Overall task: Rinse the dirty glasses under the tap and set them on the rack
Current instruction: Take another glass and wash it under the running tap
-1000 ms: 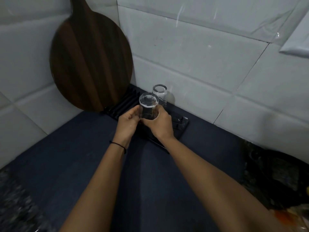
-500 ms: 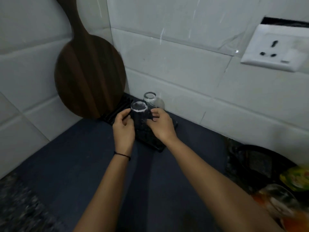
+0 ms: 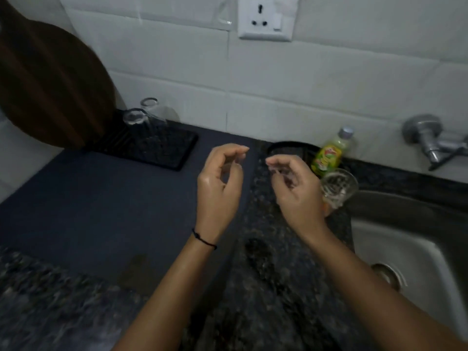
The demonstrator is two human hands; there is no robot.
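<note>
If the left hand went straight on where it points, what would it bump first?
Probably the tiled wall; nothing seems to lie before the left hand, but depth is unclear.

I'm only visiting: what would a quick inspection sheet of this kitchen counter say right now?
Surface: speckled stone counter, dark mat on its left part.
Job's things: front glass and back glass upturned on the black rack; third glass beside the sink.
Clutter: green bottle; round wooden board leaning on the wall.
Grippers: left hand and right hand loosely curled, holding nothing.
Cables: nothing seen.
Surroundings: white tiles, socket, tap.
</note>
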